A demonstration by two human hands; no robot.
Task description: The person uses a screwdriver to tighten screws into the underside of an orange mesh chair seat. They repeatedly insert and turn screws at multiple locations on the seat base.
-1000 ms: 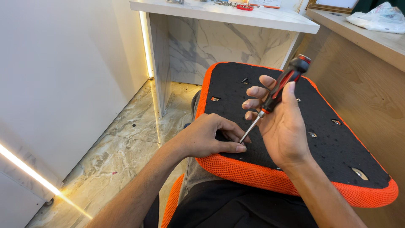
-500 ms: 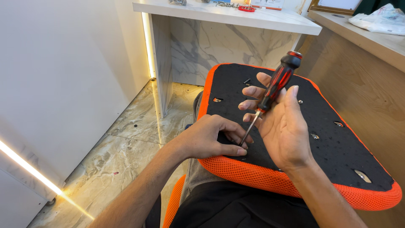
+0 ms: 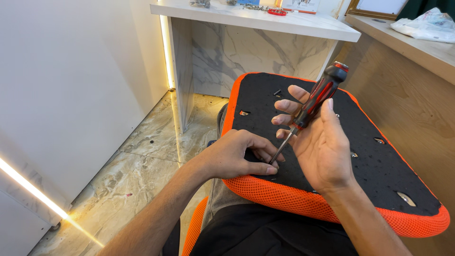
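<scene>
An upturned chair seat (image 3: pixel 379 166) with a black underside and orange mesh rim rests on my lap. My right hand (image 3: pixel 322 142) holds a screwdriver (image 3: pixel 315 102) with a black and red handle, tilted, its metal tip down at the seat's near left part. My left hand (image 3: pixel 237 154) lies on the seat there, fingers pinched around the spot where the tip meets the surface. What the fingers pinch is hidden. Several small holes and metal fittings dot the black underside.
A white marble-look desk (image 3: pixel 256 21) stands ahead with small hardware on top. A wooden counter (image 3: pixel 417 52) runs along the right, bearing a plastic bag (image 3: pixel 426 23). A white wall with a lit strip is left; the marble floor (image 3: pixel 142 170) lies below.
The screwdriver handle has tilted slightly more upright and my right hand's fingers have shifted on it. My left hand stays in place at the tip.
</scene>
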